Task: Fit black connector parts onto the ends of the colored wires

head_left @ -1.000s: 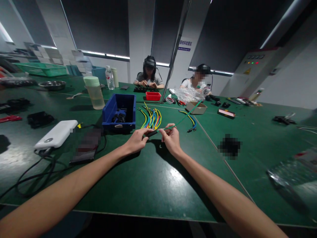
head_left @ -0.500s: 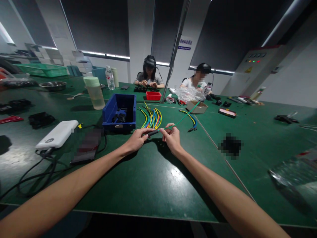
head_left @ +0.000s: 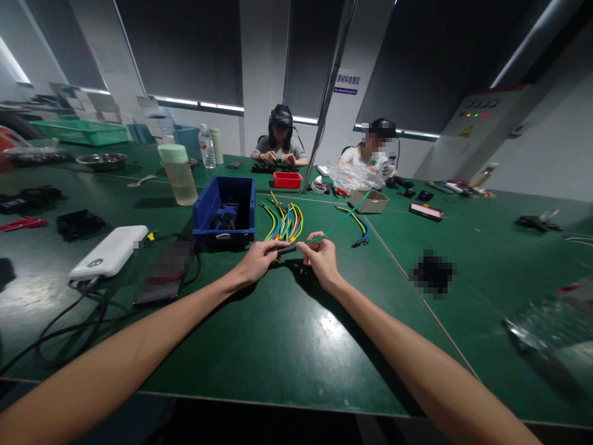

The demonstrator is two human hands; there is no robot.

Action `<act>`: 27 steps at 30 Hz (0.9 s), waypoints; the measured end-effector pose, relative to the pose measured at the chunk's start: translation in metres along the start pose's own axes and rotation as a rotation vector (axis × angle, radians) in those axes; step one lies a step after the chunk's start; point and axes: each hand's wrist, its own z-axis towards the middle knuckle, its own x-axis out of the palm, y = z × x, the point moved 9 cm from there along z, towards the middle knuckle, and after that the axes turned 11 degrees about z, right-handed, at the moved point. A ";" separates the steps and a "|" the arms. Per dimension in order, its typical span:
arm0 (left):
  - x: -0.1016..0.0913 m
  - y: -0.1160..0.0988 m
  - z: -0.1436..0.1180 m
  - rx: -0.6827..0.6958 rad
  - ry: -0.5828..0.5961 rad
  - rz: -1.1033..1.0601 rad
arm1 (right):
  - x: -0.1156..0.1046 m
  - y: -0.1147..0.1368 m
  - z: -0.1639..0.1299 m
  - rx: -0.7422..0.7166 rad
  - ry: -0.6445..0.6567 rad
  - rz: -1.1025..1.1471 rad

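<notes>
Green wire (head_left: 343, 222) sits pinched in the right hand (head_left: 322, 259), and the left hand (head_left: 256, 261) grips a small black piece (head_left: 287, 250) at its near end — both just above the green table (head_left: 278, 346). Holding the black piece level and the wire straight looks like the neat way to join them. Behind them lie one bunch of colored wires (head_left: 283, 221), one blue bin (head_left: 225, 211), one white power bank (head_left: 109, 252) and two more wires (head_left: 354, 222) — two people sit far across.
</notes>
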 end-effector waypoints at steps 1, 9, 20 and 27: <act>0.001 0.001 0.000 0.002 0.001 0.000 | 0.001 0.001 0.000 -0.005 0.007 0.000; 0.003 0.002 0.000 0.000 0.015 -0.002 | 0.000 0.002 -0.002 0.000 0.003 -0.019; 0.001 0.001 -0.001 -0.033 -0.029 -0.021 | 0.007 -0.005 -0.001 0.075 0.080 -0.071; 0.001 0.004 -0.001 -0.040 -0.048 -0.081 | 0.012 -0.007 -0.001 0.072 0.133 -0.090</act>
